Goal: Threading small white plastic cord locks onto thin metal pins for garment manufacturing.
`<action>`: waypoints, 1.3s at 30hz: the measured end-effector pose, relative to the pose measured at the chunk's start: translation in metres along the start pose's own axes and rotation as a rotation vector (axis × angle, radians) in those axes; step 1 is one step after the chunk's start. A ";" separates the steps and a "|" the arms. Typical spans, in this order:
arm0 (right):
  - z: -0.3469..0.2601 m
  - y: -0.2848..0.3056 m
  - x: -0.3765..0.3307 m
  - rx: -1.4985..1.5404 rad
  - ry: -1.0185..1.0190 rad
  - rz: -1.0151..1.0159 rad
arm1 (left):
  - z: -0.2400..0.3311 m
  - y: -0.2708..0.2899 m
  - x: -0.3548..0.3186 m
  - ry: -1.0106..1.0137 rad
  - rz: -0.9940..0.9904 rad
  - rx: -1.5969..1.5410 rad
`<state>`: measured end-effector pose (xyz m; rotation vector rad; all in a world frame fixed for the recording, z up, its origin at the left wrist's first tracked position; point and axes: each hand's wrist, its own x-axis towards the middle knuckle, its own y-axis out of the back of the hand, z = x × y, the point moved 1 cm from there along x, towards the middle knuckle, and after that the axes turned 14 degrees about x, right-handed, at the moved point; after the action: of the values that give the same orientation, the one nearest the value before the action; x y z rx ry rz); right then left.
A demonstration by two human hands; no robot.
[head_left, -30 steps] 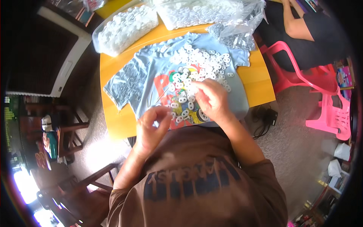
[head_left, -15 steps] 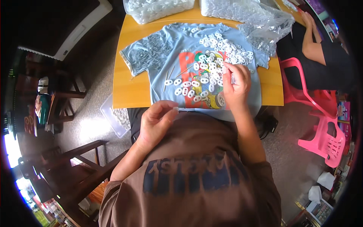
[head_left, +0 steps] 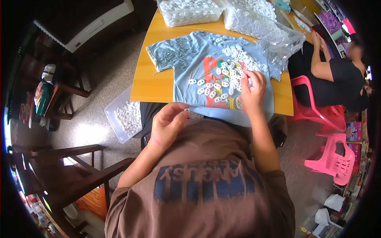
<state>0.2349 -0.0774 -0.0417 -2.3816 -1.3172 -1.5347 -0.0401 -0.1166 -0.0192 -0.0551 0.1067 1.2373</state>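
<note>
A light blue T-shirt [head_left: 183, 92] with a coloured print lies spread on the table. Small white plastic pieces with two holes [head_left: 225, 84] are heaped and scattered over its middle and right. My left hand [head_left: 168, 125] hovers at the near table edge, thumb and forefinger pinching a small white piece [head_left: 186, 110] mostly hidden by the fingertips. At the right side of the scattered pieces is my right hand [head_left: 254, 90], fingers curled together; what they hold cannot be made out. Fine metal parts [head_left: 178, 51] cover the left sleeve. Thin sticks [head_left: 193, 74] lie beside the loose pieces.
Clear tubs [head_left: 192, 18] of white pieces stand at the back of the wooden table [head_left: 149, 87], near a transparent bag [head_left: 291, 39]. Another tub [head_left: 115, 119] sits on the floor to the left. A seated person [head_left: 337, 67] and pink chairs [head_left: 331, 158] are at right.
The view has shifted, so the table appears further right and lower, showing more of the tubs and the seated person. Both hands keep nearly the same pose; the right fingers remain by the pieces.
</note>
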 end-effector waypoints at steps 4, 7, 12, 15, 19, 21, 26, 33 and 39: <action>0.003 0.001 -0.003 -0.013 -0.023 -0.016 | -0.007 0.007 -0.007 -0.009 0.018 -0.039; 0.008 0.004 -0.008 0.042 -0.017 0.035 | -0.018 0.009 -0.007 0.056 0.019 -0.109; -0.027 0.025 -0.033 0.256 -0.061 0.055 | -0.051 0.020 0.000 0.180 -0.050 -0.231; -0.052 0.033 -0.070 0.652 -0.451 0.050 | -0.063 0.027 0.005 0.257 -0.047 -0.269; -0.067 0.042 -0.087 0.815 -0.839 -0.073 | -0.072 0.030 0.008 0.301 0.041 -0.314; -0.055 0.036 -0.097 1.110 -1.066 -0.090 | -0.075 0.030 0.009 0.295 0.049 -0.316; -0.036 0.028 -0.104 1.315 -1.274 0.093 | -0.082 0.033 0.012 0.293 0.074 -0.236; -0.013 0.029 -0.094 1.470 -1.388 0.124 | -0.070 0.030 0.008 0.244 0.107 -0.329; -0.001 0.025 -0.089 1.488 -1.462 0.150 | -0.071 0.031 0.032 0.222 0.145 -0.350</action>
<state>0.2358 -0.1506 -0.0984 -1.9068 -1.2846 1.2941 -0.0624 -0.0833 -0.0927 -0.4968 0.0862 1.3806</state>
